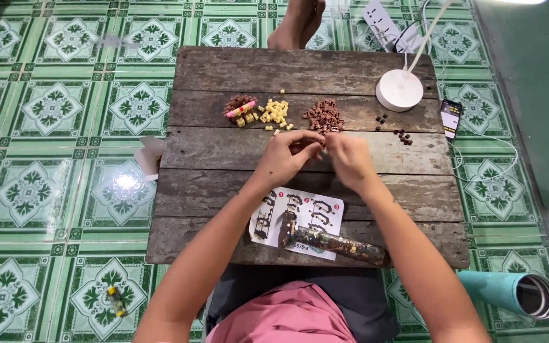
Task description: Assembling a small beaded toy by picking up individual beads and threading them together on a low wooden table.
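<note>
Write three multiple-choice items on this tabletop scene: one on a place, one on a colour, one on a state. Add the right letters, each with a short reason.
1. Where does the instruction sheet lie?
A. near table edge, under a worn tool
B. on the floor
C. under the lamp

2. What colour is the middle pile of small bricks?
A. blue
B. yellow
C. white

3. How are the left hand and right hand placed?
A. far apart
B. flat on the sheet
C. close together above the table, fingertips pinched

Answers: 1 A, the tool rests across the sheet. 2 B, it sits between two brown piles. 3 C, both hands meet mid-table.
</note>
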